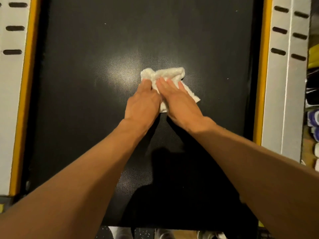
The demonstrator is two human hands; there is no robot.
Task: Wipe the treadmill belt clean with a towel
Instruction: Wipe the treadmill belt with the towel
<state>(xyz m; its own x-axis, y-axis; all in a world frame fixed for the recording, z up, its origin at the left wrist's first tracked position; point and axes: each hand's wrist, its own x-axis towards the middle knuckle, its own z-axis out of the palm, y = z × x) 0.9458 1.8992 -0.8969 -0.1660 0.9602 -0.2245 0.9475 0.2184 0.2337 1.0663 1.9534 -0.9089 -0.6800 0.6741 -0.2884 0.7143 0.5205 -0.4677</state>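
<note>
1. Black textured treadmill belt (pixel 86 104) runs between yellow edge strips (pixel 28 87); crumpled white towel (pixel 165 74) lies near its centre
2. Left hand (pixel 143 102) grips the towel's left end, fingers curled
3. Right hand (pixel 179 100) presses flat on it, fingers straight
4. Towel bulk lies just ahead of both hands' fingertips, so a forward push looks likely

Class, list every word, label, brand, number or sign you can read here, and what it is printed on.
None readable. The belt, towel, yellow edge strip and grey side rail carry no lettering; the shoes at the right edge are too blurred to show any brand.
</note>
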